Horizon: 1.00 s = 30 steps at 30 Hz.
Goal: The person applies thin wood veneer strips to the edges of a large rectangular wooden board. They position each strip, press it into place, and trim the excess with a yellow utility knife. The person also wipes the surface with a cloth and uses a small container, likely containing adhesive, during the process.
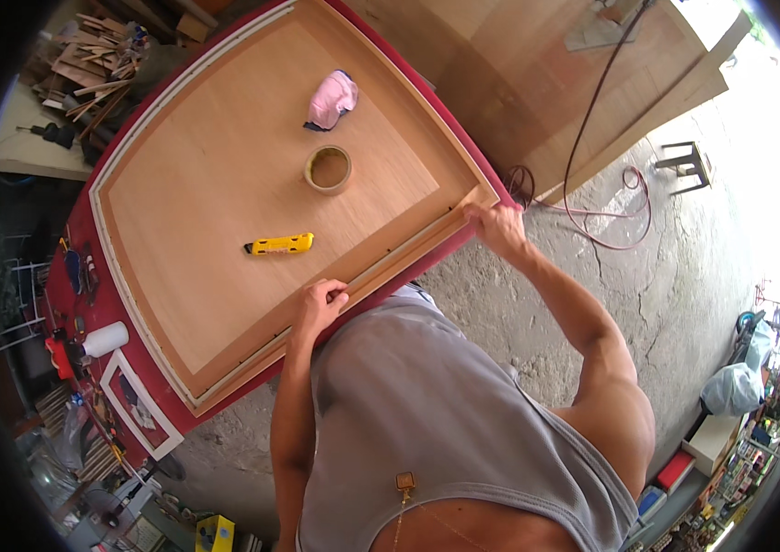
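Note:
A large framed wooden panel (196,175) with a pale plywood face lies on a red-covered table (155,396). A thin tan strip (405,255) runs along the panel's near edge. My left hand (318,308) is closed on this strip near its middle, fingers curled; anything small inside them is hidden. At the panel's right corner, my right hand (500,230) is closed with thumb and fingers pinched on the end of the strip. On the plywood lie a yellow utility knife (283,244), a roll of tan tape (341,183) and a crumpled pink cloth (332,99).
At the table's left end are a white bottle (106,339), a small white frame (165,440) and several hand tools. Scrap wood (95,69) is piled at far left. A red hose (615,241) coils on the concrete floor beside a small stool (687,166).

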{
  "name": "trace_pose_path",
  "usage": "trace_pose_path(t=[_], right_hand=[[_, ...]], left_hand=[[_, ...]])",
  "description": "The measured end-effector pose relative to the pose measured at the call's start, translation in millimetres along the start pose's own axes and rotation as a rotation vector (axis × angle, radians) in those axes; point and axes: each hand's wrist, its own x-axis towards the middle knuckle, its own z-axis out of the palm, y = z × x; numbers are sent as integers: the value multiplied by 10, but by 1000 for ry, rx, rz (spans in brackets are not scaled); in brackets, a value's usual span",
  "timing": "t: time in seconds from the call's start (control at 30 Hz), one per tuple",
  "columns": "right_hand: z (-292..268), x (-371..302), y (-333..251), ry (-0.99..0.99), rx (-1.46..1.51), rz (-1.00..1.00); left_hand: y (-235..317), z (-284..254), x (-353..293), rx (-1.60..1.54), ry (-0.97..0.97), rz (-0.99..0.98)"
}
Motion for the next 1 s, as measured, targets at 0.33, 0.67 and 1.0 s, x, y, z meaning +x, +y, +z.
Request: trace_pose_path(t=[0.33,0.67,1.0], right_hand=[[-134,80,414,25,-38,39],[223,-21,-24,118,29,-151],[956,-349,-1567,-93,187,-256]], left_hand=[[65,-93,-38,-50,-23,-66],[-232,-140,-88,-9,-81,-49],[-468,-637,-284,82,-206,-261]])
